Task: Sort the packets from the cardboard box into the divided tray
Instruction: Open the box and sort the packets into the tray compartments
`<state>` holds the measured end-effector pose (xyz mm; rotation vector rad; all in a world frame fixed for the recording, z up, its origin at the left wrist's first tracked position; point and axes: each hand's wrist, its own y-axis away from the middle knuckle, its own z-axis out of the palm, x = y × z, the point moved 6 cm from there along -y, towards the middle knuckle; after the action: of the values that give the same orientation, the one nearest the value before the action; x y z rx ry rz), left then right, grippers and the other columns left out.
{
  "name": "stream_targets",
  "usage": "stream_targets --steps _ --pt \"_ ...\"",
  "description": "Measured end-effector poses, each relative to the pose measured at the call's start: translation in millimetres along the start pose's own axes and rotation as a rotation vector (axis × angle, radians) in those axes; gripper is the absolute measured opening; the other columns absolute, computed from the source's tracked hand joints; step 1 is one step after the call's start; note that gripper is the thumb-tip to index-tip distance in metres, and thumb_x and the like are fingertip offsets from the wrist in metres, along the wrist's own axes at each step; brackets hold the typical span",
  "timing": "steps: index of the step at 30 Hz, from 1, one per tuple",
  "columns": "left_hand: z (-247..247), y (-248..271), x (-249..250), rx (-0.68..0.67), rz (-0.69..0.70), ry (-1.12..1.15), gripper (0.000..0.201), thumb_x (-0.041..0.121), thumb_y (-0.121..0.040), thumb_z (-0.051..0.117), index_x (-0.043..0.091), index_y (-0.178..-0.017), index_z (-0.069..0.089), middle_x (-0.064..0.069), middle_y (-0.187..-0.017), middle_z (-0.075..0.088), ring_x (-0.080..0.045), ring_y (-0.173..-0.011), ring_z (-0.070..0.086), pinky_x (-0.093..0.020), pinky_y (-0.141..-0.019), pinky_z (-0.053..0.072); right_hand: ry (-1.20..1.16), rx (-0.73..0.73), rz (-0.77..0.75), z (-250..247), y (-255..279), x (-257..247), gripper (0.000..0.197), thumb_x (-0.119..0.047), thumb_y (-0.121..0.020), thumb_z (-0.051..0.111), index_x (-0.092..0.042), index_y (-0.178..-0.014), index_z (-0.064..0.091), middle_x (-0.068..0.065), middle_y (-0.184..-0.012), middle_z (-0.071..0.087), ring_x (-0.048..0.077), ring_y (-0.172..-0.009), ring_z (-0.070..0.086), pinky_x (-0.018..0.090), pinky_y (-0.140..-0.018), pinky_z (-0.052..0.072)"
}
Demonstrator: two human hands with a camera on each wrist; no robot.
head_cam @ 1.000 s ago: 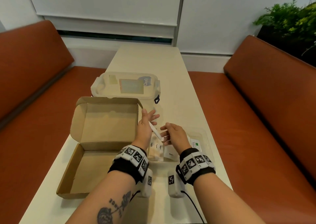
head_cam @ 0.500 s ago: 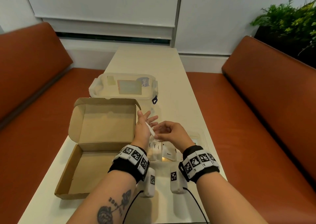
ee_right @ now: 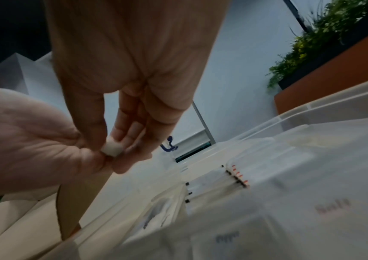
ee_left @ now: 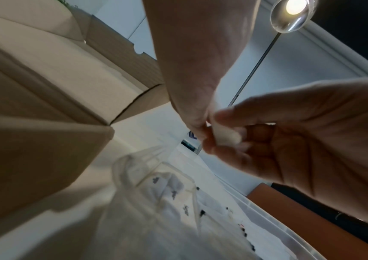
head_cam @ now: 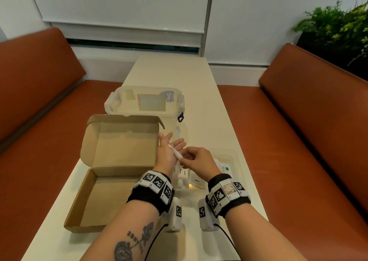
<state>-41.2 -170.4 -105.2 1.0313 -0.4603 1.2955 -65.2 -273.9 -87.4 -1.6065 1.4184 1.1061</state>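
Packet point(head_cam: 176, 153) aslant, far-left to near-right

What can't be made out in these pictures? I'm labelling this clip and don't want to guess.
- Print on the white stick packet: too small in the head view, blurred in both wrist views.
- Divided tray: both wrists hide most compartments in the head view.
- Which compartment the stick belongs in: not visible.
- Left hand hold on the stick: the right hand partly covers it.

Open empty cardboard box point(head_cam: 111, 161) at tabletop's left edge, clear divided tray point(head_cam: 235, 162) holding white packets point(head_cam: 184, 178) at right edge, one stick packet point(head_cam: 176, 153) held above.
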Motion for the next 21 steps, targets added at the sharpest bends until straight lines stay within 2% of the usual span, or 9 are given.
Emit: stream_targets --steps 2,3,5,7,9,11,14,16,21 --pt "-3.2 -0.6 1.1 -0.024 0.024 -0.106 0.058 0.056 -0.096 0.028 0.013 -0.131 0.046 -0.016 -0.117 0.062 -0.03 -0.111 0.06 -0.039 -0.089 0.051 -0.042 0.05 0.018 -8.4 -1.5 3.0 0.015 -0.01 -0.087 0.06 -0.006 -0.097 0.071 0.011 -0.078 0.07 0.014 -0.063 0.063 0.024 -0.068 0.055" --pt "-4.8 -0.8 2.1 -0.036 0.046 -0.189 0.053 0.055 -0.095 0.037 0.013 -0.123 0.052 -0.011 -0.112 0.064 -0.025 -0.105 0.063 -0.036 -0.088 0.052 -0.068 0.078 0.028 -13.9 -2.9 4.4 0.019 -0.008 -0.089 0.056 -0.006 -0.102 0.07 0.012 -0.079 0.07 0.012 -0.061 0.061 0.02 -0.064 0.054" --pt "-8.3 -1.4 3.8 -0.042 0.103 -0.305 0.037 0.046 -0.091 0.055 0.012 -0.104 0.06 -0.006 -0.098 0.065 -0.019 -0.092 0.065 -0.029 -0.08 0.055 -0.09 0.143 0.029 -26.2 -5.9 5.4 0.023 -0.008 -0.093 0.051 -0.008 -0.111 0.066 0.009 -0.079 0.069 0.009 -0.057 0.057 0.016 -0.057 0.049" --pt "-11.5 -2.4 3.8 -0.041 0.146 -0.316 0.018 0.027 -0.088 0.065 0.01 -0.093 0.062 -0.005 -0.085 0.062 -0.016 -0.077 0.061 -0.024 -0.069 0.056 -0.079 0.227 0.013 -38.7 -9.2 3.9 0.019 -0.013 -0.094 0.053 -0.014 -0.111 0.061 0.005 -0.074 0.068 0.006 -0.056 0.054 0.016 -0.056 0.046" --pt "-11.8 -3.7 1.9 -0.054 0.145 -0.321 0.007 0.014 -0.089 0.064 0.007 -0.089 0.062 -0.005 -0.077 0.06 -0.013 -0.067 0.057 -0.018 -0.061 0.054 -0.064 0.323 -0.021 -51.0 -12.2 -0.1 0.015 -0.019 -0.092 0.057 -0.018 -0.107 0.058 0.004 -0.07 0.066 -0.001 -0.052 0.053 0.011 -0.054 0.042" --pt "-9.5 -5.1 -1.4 -0.061 0.11 -0.354 0.006 0.011 -0.092 0.058 0.006 -0.089 0.061 -0.006 -0.076 0.061 -0.012 -0.064 0.057 -0.018 -0.058 0.054 -0.039 0.374 -0.057 -58.0 -15.6 -6.0 0.011 -0.022 -0.091 0.06 -0.019 -0.101 0.059 0.008 -0.07 0.064 -0.006 -0.049 0.053 0.008 -0.053 0.04" --pt "-5.8 -7.1 -4.4 -0.048 0.069 -0.396 0.011 0.011 -0.097 0.048 0.007 -0.093 0.058 -0.006 -0.081 0.062 -0.013 -0.063 0.056 -0.018 -0.056 0.053 0.025 0.345 -0.087 -56.6 -19.6 -13.2 0.004 -0.022 -0.089 0.063 -0.019 -0.09 0.062 0.01 -0.069 0.062 0.003 -0.056 0.054 0.015 -0.058 0.042" --pt "-4.9 -7.7 -3.8 -0.033 0.066 -0.394 0.013 0.012 -0.1 0.043 0.006 -0.098 0.055 -0.007 -0.082 0.061 -0.014 -0.063 0.055 -0.018 -0.055 0.053 0.055 0.339 -0.113 -55.1 -20.6 -17.2 0.003 -0.022 -0.089 0.062 -0.019 -0.089 0.062 0.01 -0.069 0.06 0.013 -0.064 0.056 0.012 -0.057 0.041" --pt "-0.9 -7.4 -2.4 -0.019 0.045 -0.368 0.016 0.008 -0.102 0.035 0.002 -0.105 0.049 -0.009 -0.075 0.057 -0.016 -0.06 0.051 -0.017 -0.047 0.049 0.105 0.359 -0.171 -54.8 -21.0 -27.3 0.005 -0.022 -0.091 0.058 -0.019 -0.092 0.062 0.004 -0.067 0.054 0.007 -0.057 0.046 0.008 -0.053 0.038"
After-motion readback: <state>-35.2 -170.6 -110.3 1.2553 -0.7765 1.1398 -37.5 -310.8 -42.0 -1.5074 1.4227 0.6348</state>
